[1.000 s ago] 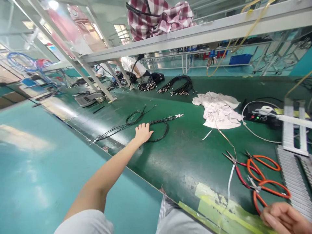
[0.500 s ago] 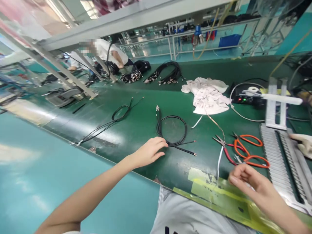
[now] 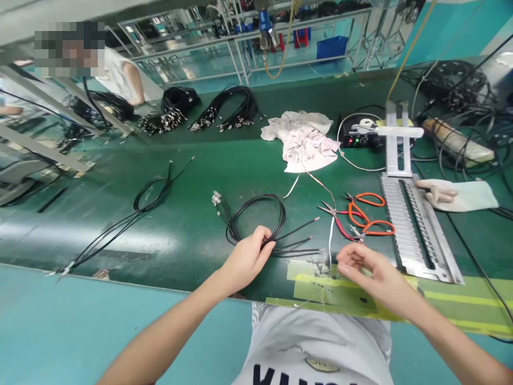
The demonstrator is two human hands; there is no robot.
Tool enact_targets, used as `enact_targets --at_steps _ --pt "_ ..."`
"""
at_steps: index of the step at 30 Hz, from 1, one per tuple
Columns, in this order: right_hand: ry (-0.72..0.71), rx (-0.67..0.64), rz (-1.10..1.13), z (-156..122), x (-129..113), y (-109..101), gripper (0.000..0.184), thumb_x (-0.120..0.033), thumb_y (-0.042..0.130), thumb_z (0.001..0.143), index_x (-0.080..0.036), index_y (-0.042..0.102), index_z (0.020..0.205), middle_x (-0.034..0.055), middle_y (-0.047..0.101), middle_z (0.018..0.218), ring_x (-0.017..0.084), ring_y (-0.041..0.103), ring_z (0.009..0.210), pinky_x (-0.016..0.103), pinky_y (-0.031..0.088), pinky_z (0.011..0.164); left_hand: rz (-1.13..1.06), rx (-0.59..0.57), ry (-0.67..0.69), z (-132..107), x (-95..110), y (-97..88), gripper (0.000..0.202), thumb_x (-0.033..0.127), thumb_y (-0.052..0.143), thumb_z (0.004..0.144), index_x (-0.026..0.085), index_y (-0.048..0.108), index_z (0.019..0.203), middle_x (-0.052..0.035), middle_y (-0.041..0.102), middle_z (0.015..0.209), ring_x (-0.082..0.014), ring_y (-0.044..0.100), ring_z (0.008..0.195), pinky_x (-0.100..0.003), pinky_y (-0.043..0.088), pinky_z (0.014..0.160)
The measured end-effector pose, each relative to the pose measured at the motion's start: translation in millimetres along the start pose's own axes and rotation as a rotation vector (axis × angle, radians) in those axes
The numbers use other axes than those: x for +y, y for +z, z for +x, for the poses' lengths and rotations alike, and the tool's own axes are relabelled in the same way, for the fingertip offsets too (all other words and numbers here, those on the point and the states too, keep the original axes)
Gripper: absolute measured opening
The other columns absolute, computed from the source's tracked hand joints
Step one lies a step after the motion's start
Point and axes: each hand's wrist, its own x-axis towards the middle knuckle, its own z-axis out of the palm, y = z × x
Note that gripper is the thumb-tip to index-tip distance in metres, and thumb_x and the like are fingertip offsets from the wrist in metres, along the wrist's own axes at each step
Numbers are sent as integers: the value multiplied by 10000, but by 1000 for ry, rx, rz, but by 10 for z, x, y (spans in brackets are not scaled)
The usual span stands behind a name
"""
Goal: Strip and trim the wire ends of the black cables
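My left hand (image 3: 250, 256) is closed on a coiled bundle of black cables (image 3: 282, 214), its thumb and fingers pinching the lower side of the loop. Metal connectors (image 3: 217, 198) show at the bundle's far left end, and several loose cable ends point right. Over the table's front part, my right hand (image 3: 363, 264) hovers with loosely curled fingers apart and nothing visible in them. Just beyond it lie red-handled pliers (image 3: 342, 227) and orange-handled cutters (image 3: 371, 229). A white strip (image 3: 331, 240) lies left of the right hand.
Another looped black cable (image 3: 150, 198) lies to the left. A crumpled white cloth (image 3: 306, 141) and several cable bundles (image 3: 236, 107) lie farther back. At right stand a slotted metal fixture (image 3: 417, 230) and a gloved hand or glove (image 3: 460, 195). A person (image 3: 128, 77) works at far left.
My left hand has moved from beside the cable coil to gripping it, and the coil's connector end has shifted. My right hand stays empty. The view has swung right.
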Motion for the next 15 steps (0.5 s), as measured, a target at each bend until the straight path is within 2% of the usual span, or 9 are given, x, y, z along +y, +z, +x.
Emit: enact_targets --at_steps 3,5,7,9,12,15 --pt "50 -98 84 69 -46 162 283 -415 595 963 -239 585 1184 34 668 975 171 632 846 320 489 765 -306 13 -93 -63 335 140 143 365 416 1034 225 437 1009 26 505 782 -143 525 702 -278 389 667" --pt "62 -167 179 142 -42 258 348 -397 632 939 -231 554 1235 32 681 974 168 671 796 320 510 738 -478 14 -137 -47 447 242 166 383 457 1017 219 452 998 29 515 760 -135 542 681 -269 399 660" --pt "42 -142 306 224 -14 315 457 -407 673 911 -229 495 1293 31 675 998 160 690 761 315 523 721 -605 -32 -162 -17 487 317 182 389 500 998 211 467 976 20 553 764 -138 573 712 -267 422 687" --pt "15 -57 426 301 15 335 540 -424 700 890 -225 456 1328 25 656 1014 136 678 723 304 529 710 -685 -115 -170 2 492 357 189 382 533 982 204 476 948 5 592 792 -144 598 766 -269 443 727" --pt "-5 2 515 385 24 339 482 -443 700 888 -201 524 1265 6 638 940 103 641 680 269 515 675 -708 -188 -162 -1 494 391 189 371 554 970 199 494 920 -4 614 828 -142 597 797 -269 458 748" --pt "-31 3 520 419 2 361 358 -479 674 902 -178 607 1084 -10 644 760 116 632 669 262 494 662 -661 -151 -147 -13 516 451 212 383 588 945 199 507 878 4 596 798 -133 578 753 -256 465 704"
